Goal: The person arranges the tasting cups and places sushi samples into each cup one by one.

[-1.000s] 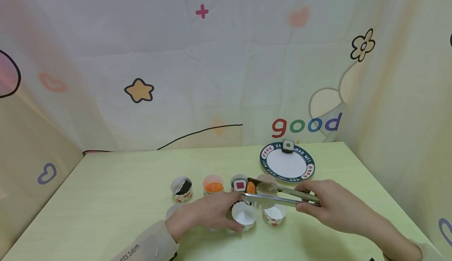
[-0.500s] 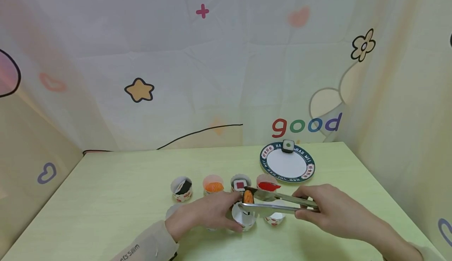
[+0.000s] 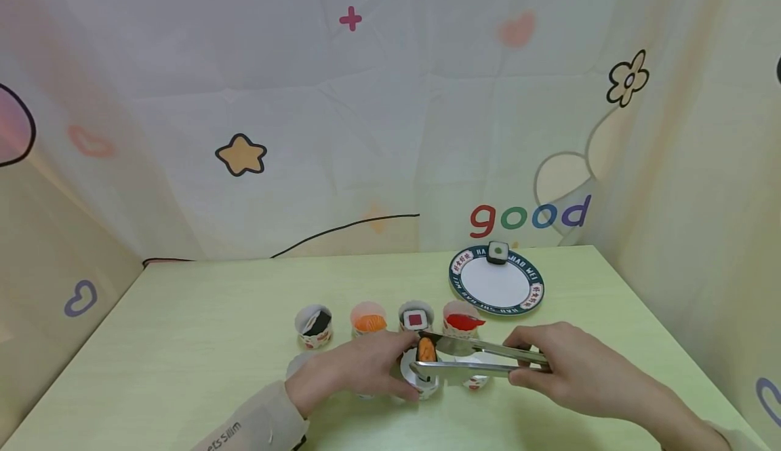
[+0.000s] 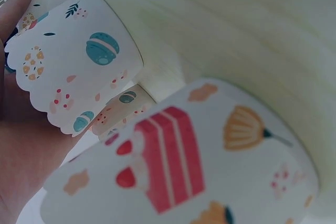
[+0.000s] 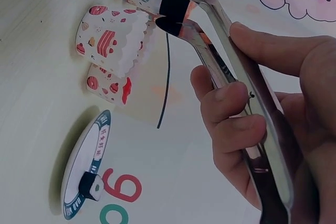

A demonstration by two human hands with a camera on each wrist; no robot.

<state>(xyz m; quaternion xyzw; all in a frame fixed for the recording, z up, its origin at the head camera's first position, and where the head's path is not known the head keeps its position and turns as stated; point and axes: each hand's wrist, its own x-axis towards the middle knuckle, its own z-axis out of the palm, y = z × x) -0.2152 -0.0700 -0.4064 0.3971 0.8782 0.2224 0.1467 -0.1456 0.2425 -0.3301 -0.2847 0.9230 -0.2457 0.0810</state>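
My right hand grips metal tongs, their arms angled to the left. Between the tong tips is a piece of toy sushi with an orange top and black wrap, over the mouth of a white paper cup. My left hand holds that cup, thumb on the near side and fingers at the back rim. In the right wrist view, the sushi's black side shows between the tips. In the left wrist view, patterned cups hide much of the hand.
Behind stand cups with black-and-white sushi, orange sushi, a red-centred roll and a red piece. More cups sit in the front row, partly covered by my hands. A blue-rimmed plate at back right bears a green-centred roll.
The tongs with the orange-topped sushi have come nearer and lower, from beside the red-centred roll to over the held cup. The red piece is uncovered now. My left hand stays put.
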